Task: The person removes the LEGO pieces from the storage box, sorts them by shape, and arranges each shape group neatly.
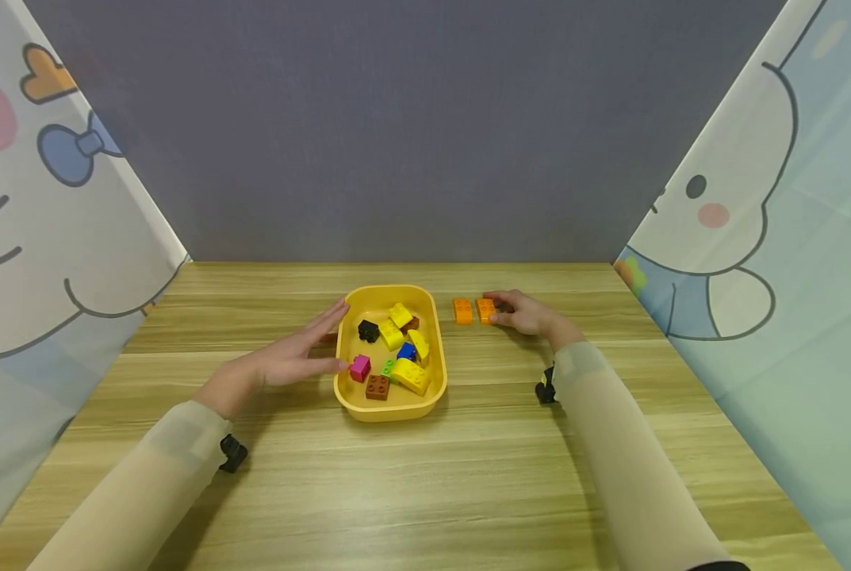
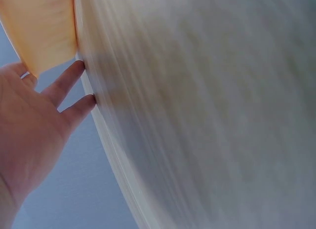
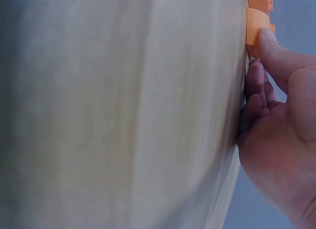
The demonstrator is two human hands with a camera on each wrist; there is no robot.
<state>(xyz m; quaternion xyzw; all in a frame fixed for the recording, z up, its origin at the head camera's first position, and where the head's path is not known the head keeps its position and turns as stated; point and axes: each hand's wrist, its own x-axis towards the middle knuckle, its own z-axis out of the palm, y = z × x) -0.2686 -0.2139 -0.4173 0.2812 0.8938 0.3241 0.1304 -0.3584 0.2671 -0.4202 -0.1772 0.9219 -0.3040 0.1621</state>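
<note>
A yellow tray (image 1: 343, 396) of toy building bricks stands on the table. My left hand (image 1: 293, 357) spreads its fingers along the tray's left side, fingertips and thumb at the rim. In the left wrist view this hand (image 2: 37, 120) reaches up to the tray's wall (image 2: 42, 31). To the right of the tray two orange bricks lie side by side. My right hand (image 1: 528, 313) pinches the right-hand orange brick (image 1: 485, 310) between thumb and fingers. The other orange brick (image 1: 462, 311) sits just left of it. In the right wrist view the thumb presses the brick (image 3: 256, 26).
Inside the tray lie a black brick (image 1: 368, 331), a magenta brick (image 1: 360, 368), a brown brick (image 1: 377, 387), a blue brick (image 1: 407, 351) and several yellow ones. A grey panel (image 1: 396, 143) rises behind the wooden table (image 1: 396, 492); printed cloths hang at both sides.
</note>
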